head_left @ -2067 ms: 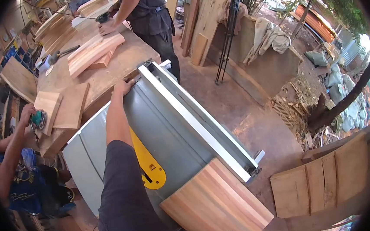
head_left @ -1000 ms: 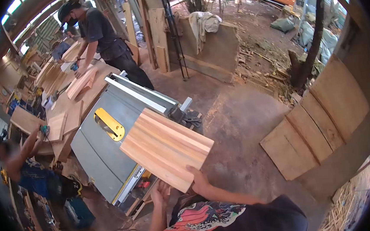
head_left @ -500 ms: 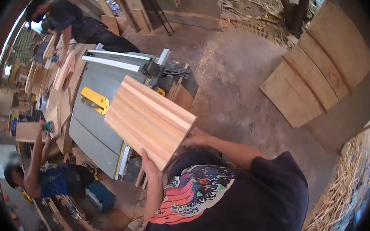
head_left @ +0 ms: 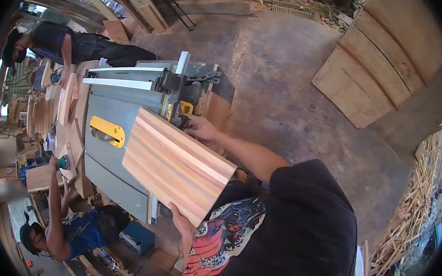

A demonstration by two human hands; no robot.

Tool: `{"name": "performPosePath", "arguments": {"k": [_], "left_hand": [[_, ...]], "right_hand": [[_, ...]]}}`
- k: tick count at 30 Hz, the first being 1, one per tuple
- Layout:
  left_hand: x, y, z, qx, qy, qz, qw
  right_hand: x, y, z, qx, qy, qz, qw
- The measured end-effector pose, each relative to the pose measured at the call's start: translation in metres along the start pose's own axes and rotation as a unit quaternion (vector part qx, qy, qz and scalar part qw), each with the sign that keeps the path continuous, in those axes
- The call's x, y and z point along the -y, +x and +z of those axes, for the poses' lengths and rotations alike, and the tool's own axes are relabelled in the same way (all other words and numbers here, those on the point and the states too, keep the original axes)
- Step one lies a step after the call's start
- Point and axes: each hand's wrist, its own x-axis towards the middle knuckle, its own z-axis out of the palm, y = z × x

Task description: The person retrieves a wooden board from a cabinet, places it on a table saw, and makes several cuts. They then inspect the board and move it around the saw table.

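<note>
Striped wooden panel point(head_left: 179, 167): one, banded in pale and reddish brown; lies aslant over the near part of the saw table, its near corner out by the wearer's shirt point(head_left: 239, 235); whether its underside touches the metal cannot be told.
Left hand point(head_left: 183, 223): gripping the panel's near end, thumb on the top face, fingers hidden below.
Right hand point(head_left: 203, 128): beyond the panel's right edge, fingers partly curled at a dark knob point(head_left: 180, 121) on the saw's front; whether they close on it cannot be told.
Saw table point(head_left: 112, 170): grey, topped by a white fence point(head_left: 123, 82).
Insert point(head_left: 107, 131): yellow, slotted, just beside the panel's far end.
Green sander point(head_left: 63, 162): under a co-worker's hand point(head_left: 53, 162), at left.
Wooden sheets point(head_left: 376, 68): pale brown, at right, well apart from the saw.
</note>
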Motion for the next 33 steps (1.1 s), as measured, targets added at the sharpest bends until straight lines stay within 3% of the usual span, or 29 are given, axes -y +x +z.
{"name": "performPosePath", "arguments": {"k": [2,3,5,6,8,9,11,12,14,15,17,20,22,26,28,33], "left_hand": [[0.003,0.009,-0.009,0.029,-0.006,-0.013,0.999],[0.003,0.009,-0.011,0.036,-0.011,-0.011,0.999],[0.003,0.01,-0.019,0.039,-0.017,-0.008,0.999],[0.004,0.015,-0.025,0.055,-0.008,-0.011,0.998],[0.003,0.017,-0.025,0.073,-0.004,-0.013,0.997],[0.005,0.013,-0.016,0.059,-0.012,-0.004,0.998],[0.006,0.011,-0.015,0.039,-0.023,0.007,0.999],[0.007,0.014,-0.02,0.032,-0.017,0.002,0.999],[0.005,0.014,-0.021,0.026,-0.013,0.0,1.0],[0.003,0.009,-0.015,0.009,-0.008,0.002,1.0],[0.004,0.011,-0.012,-0.01,-0.015,0.017,1.0],[0.015,0.02,-0.028,0.021,-0.014,0.046,0.999],[0.019,0.021,-0.028,0.008,-0.022,0.001,1.0],[0.016,0.014,-0.01,-0.01,-0.039,0.031,0.999],[0.012,0.01,-0.009,-0.02,0.001,0.016,1.0],[0.017,0.008,-0.006,-0.024,-0.004,0.046,0.999]], "right_hand": [[0.006,-0.007,0.026,-0.153,-0.181,-0.023,0.971],[0.012,-0.008,0.029,-0.156,-0.182,-0.019,0.971],[0.03,-0.004,0.035,-0.246,-0.28,-0.123,0.92],[0.052,-0.007,0.034,-0.245,-0.28,-0.124,0.92],[0.1,-0.02,0.018,-0.119,-0.129,0.03,0.984],[0.097,-0.015,0.008,-0.116,-0.136,0.026,0.984],[0.083,-0.006,-0.001,-0.084,-0.286,-0.143,0.944],[0.077,-0.006,0.006,-0.08,-0.285,-0.146,0.944],[0.067,-0.014,0.023,-0.099,-0.429,-0.243,0.865],[0.059,-0.018,0.031,-0.097,-0.43,-0.248,0.863],[0.049,-0.024,0.051,-0.203,-0.463,-0.256,0.824],[0.058,-0.021,0.055,-0.2,-0.434,-0.232,0.847],[0.061,-0.017,0.039,-0.168,-0.428,-0.258,0.85],[0.066,-0.009,0.032,-0.191,-0.501,-0.307,0.786],[0.063,-0.006,0.035,-0.197,-0.461,-0.278,0.82],[0.054,-0.004,0.019,-0.158,-0.442,-0.3,0.831]]}}
